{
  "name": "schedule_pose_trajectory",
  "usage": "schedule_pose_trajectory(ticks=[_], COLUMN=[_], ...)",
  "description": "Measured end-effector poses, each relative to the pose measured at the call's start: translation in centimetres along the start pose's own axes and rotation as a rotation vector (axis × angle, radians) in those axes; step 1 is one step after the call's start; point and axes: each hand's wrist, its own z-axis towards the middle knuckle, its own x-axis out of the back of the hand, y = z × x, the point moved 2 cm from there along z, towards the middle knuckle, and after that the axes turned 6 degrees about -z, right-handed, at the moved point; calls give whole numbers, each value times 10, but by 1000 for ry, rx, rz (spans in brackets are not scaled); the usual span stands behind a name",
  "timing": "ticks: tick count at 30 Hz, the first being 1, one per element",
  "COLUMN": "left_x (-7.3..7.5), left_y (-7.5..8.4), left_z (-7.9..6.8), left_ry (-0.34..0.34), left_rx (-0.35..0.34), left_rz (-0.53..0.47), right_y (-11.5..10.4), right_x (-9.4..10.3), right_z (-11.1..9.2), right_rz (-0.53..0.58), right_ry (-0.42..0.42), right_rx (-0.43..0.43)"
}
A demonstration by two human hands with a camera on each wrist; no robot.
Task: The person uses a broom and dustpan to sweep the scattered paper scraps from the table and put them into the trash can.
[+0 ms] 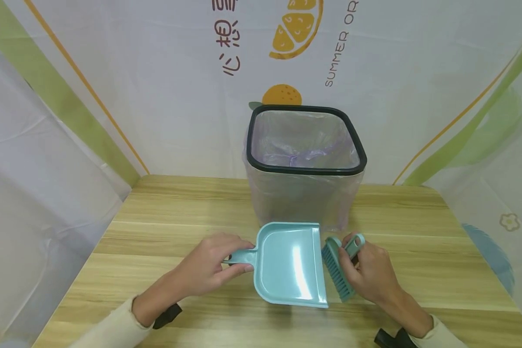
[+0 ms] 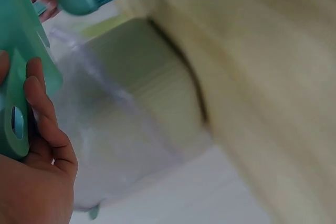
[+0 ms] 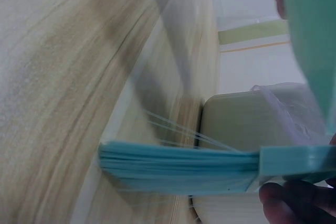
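Observation:
My left hand [image 1: 210, 263] pinches the handle of a light teal dustpan [image 1: 290, 263], thumb on one side and fingers on the other. The pan is held above the table, its straight lip facing right. In my right hand [image 1: 369, 273] is a small teal hand brush [image 1: 340, 273], gripped with its handle end showing above the fingers. Its bristles [image 3: 173, 166] point left in the head view, close beside the dustpan's lip. Whether the bristle tips touch the table cannot be told. No debris can be made out in the pan.
Behind the dustpan stands a bin [image 1: 302, 198] with a black rim and a thin clear liner. The wooden table [image 1: 178, 212] meets white printed curtains [image 1: 178, 96] at the back and sides.

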Motion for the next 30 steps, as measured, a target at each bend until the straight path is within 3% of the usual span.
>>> schedule_pose_trajectory(ticks=[7,17,25,30], left_x=[-19,-33,-41,-44], left_y=[-6,-16,-21,-24], left_z=[-12,-16,-18,-18], left_ry=[-96,-160,-200,-227], left_rx=[140,170,238,270], left_rz=[-13,11,23,40], right_y=[0,0,-2,-9], right_x=[1,1,8,15], right_z=[1,3,5,10], right_rz=[-10,-6,4,-12], right_ry=[2,11,7,26], right_rx=[-3,12,17,131])
